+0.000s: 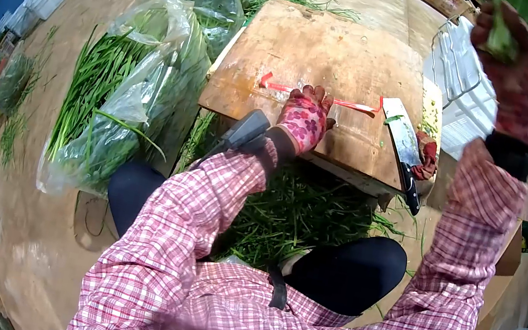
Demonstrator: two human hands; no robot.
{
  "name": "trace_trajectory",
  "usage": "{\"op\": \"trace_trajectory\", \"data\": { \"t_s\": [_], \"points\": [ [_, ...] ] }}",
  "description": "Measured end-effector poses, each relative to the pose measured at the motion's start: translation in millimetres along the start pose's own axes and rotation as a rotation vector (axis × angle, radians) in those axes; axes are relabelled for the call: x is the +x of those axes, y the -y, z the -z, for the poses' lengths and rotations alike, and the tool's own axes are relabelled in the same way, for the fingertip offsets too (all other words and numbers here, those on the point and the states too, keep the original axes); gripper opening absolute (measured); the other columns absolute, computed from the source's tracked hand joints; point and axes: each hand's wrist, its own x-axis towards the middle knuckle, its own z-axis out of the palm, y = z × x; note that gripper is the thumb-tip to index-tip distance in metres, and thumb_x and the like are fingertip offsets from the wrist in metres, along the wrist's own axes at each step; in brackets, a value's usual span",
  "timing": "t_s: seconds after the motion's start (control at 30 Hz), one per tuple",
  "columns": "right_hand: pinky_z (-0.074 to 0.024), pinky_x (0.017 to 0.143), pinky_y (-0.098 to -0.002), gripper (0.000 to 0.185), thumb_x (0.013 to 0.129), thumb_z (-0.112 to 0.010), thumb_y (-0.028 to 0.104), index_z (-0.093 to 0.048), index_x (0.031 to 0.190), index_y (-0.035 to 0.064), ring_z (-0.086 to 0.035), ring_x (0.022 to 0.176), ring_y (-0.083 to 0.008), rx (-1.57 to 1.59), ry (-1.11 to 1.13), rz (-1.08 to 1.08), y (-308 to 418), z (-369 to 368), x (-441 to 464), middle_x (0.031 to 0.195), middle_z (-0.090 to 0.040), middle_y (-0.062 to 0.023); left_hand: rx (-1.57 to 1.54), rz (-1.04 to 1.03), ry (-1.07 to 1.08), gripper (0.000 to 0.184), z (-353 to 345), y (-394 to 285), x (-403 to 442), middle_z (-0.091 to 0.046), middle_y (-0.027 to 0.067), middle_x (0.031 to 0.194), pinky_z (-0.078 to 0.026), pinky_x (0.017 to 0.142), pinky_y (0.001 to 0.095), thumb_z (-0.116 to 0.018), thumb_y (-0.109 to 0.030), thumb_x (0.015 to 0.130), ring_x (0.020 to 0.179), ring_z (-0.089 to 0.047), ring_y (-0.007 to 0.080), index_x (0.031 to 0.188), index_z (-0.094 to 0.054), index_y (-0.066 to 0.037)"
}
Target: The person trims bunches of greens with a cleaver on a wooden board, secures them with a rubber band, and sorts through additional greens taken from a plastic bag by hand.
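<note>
My left hand [306, 116], in a pink flowered fingerless glove, rests on the wooden board [340, 51]. Its fingers lie across a red and white tape strip [353, 105], with the thumb apart to the right. Raised at the upper right, my right hand [511, 78] is closed around a bunch of green stalks [504, 39], blurred and partly cut off by the view's edge. A wide-bladed knife [400, 134] with a black handle lies along the board's right edge. Beside it is a crumpled red cloth or glove [426, 157].
Left of the board, a clear plastic bag [148, 102] holds long green chives [99, 76]. Loose greens [296, 220] cover the ground between my knees. White plastic crates [459, 79] stand right of the board, and a cardboard box [506, 268] is near my right elbow.
</note>
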Motion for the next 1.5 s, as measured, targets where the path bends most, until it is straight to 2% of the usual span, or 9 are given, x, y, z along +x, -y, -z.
{"op": "trace_trajectory", "data": {
  "t_s": [0.27,0.33,0.47,0.63,0.77,0.87,1.13,1.3,1.5],
  "points": [
    [-0.0532,0.056,-0.0318,0.01,0.087,-0.065,0.012,-0.069,0.089,0.0028,-0.061,0.06,-0.0187,0.091,-0.545,-0.515,-259,-39,-25,0.076,-0.065,-0.0069,-0.199,-0.212,-0.402,0.045,-41,41,-24,-0.055,0.0186,0.121,-0.048,0.084,0.0467,-0.062,-0.02,0.079,0.106,-0.054,0.0383,0.118,-0.058,0.0],
    [-0.0523,0.056,-0.0307,0.01,0.084,-0.069,0.012,-0.07,0.088,0.0025,-0.061,0.062,-0.0183,0.245,-0.713,-0.862,-295,-46,-46,0.077,-0.065,-0.0055,-0.901,0.348,-0.115,0.032,-8,46,-28,-0.061,0.017,0.116,-0.049,0.086,0.0459,-0.063,-0.016,0.079,0.105,-0.055,0.0368,0.107,-0.064,0.0],
    [-0.0542,0.076,-0.0281,0.042,0.07,-0.075,-0.004,-0.068,0.11,0.007,-0.064,0.088,-0.0129,-0.55,-0.353,-0.569,-298,-54,-77,0.099,-0.07,-0.0024,-0.179,0.109,-0.387,0.033,-17,79,-48,-0.06,0.0151,0.12,-0.046,0.092,0.0442,-0.063,-0.022,0.085,0.11,-0.054,0.0364,0.111,-0.065,-0.002],
    [-0.0576,0.07,-0.0367,0.027,0.085,-0.072,0.019,-0.067,0.107,0.005,-0.066,0.082,-0.019,-0.151,-0.554,-0.79,-305,-69,-56,0.097,-0.069,-0.0076,-0.15,0.048,-0.363,0.035,-20,99,-41,-0.061,0.0112,0.119,-0.047,0.092,0.0419,-0.063,-0.021,0.084,0.109,-0.056,0.0337,0.116,-0.064,-0.006],
    [-0.0577,0.063,-0.0372,0.039,0.089,-0.068,0.033,-0.061,0.113,0.0021,-0.067,0.074,-0.0206,-0.039,-0.471,-0.796,-277,-74,-63,0.093,-0.068,-0.0085,-0.324,0.029,-0.485,0.024,-24,113,-43,-0.065,0.0109,0.111,-0.049,0.089,0.0423,-0.065,-0.013,0.082,0.103,-0.058,0.0334,0.105,-0.07,-0.01],
    [-0.0535,0.056,-0.0347,0.044,0.091,-0.064,0.04,-0.061,0.111,0.0,-0.064,0.065,-0.0201,-0.634,-0.468,-0.881,-250,-68,-62,0.088,-0.068,-0.0109,-0.393,0.067,-0.47,0.022,-16,110,-45,-0.068,0.0153,0.105,-0.05,0.086,0.0424,-0.063,-0.016,0.087,0.101,-0.061,0.0339,0.105,-0.07,-0.006],
    [-0.0485,0.053,-0.0272,0.016,0.096,-0.058,0.02,-0.061,0.096,0.004,-0.055,0.058,-0.0109,-0.485,-0.489,-0.719,-285,-67,-69,0.075,-0.059,0.0007,-0.601,0.055,-0.208,0.039,-2,80,-3,-0.063,0.0222,0.117,-0.046,0.095,0.0393,-0.058,-0.027,0.093,0.109,-0.06,0.0364,0.116,-0.061,0.004],
    [-0.0495,0.053,-0.0302,0.043,0.091,-0.064,0.038,-0.062,0.103,-0.0031,-0.059,0.062,-0.0117,-0.375,-0.604,-0.716,-271,-67,-76,0.071,-0.062,-0.0047,-0.996,0.253,-0.033,0.051,16,95,-5,-0.057,0.0251,0.127,-0.043,0.1,0.0369,-0.056,-0.035,0.095,0.118,-0.056,0.0359,0.128,-0.054,0.004],
    [-0.0515,0.082,-0.0396,0.053,0.076,-0.076,0.036,-0.063,0.112,-0.0009,-0.066,0.095,-0.035,-1.366,-0.437,-0.509,-271,-84,-71,0.089,-0.07,-0.0201,-0.832,0.253,-0.104,0.079,15,77,-13,-0.047,0.0287,0.136,-0.04,0.104,0.0377,-0.063,-0.047,0.089,0.127,-0.048,0.0376,0.139,-0.038,0.009]
  ]
}}
